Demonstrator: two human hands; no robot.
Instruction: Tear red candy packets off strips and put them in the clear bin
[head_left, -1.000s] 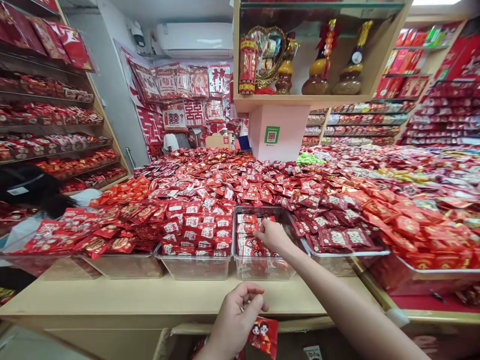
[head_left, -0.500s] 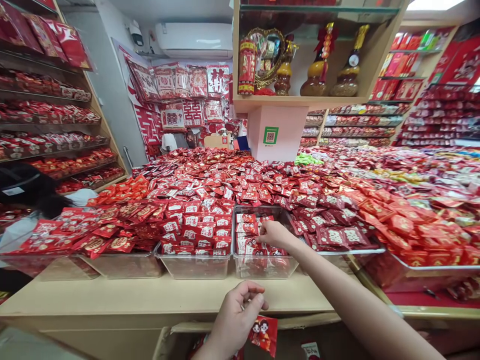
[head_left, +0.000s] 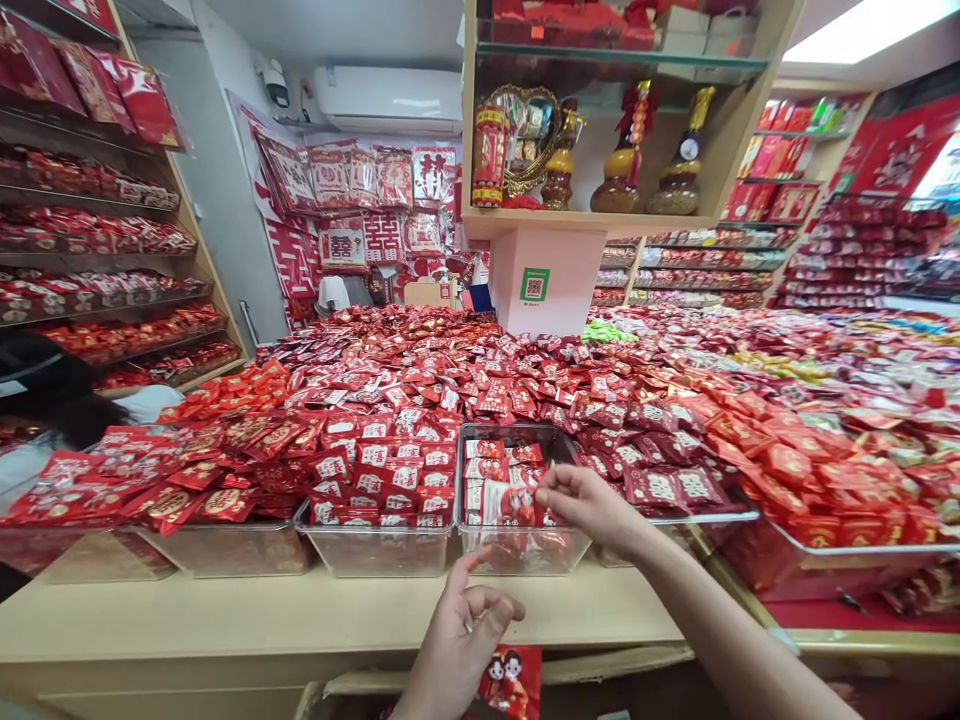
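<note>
Low in the middle, my left hand [head_left: 469, 635] has its index finger pointing out and the other fingers curled. A small red packet [head_left: 517, 680] printed with a cartoon couple hangs under its thumb, its grip partly hidden. My right hand [head_left: 581, 505] pinches over the right side of a clear plastic bin [head_left: 525, 553]. Its fingertips meet the edge of a red and white packet [head_left: 510, 500], which stands in front of rows of similar packets [head_left: 486, 450] in the same bin.
Bins of red packets flank it: one with white print [head_left: 390, 485] to the left, dark red ones [head_left: 667, 485] to the right. An open cardboard box [head_left: 600, 662] sits below the counter edge [head_left: 337, 620]. A display cabinet [head_left: 592, 222] overhangs the heap. Another person [head_left: 56, 400] is at far left.
My right hand has drawn back from among the packets, toward me and slightly right. My left index finger has stretched out, and the hand with its packet has shifted slightly left. The view has tilted up.
</note>
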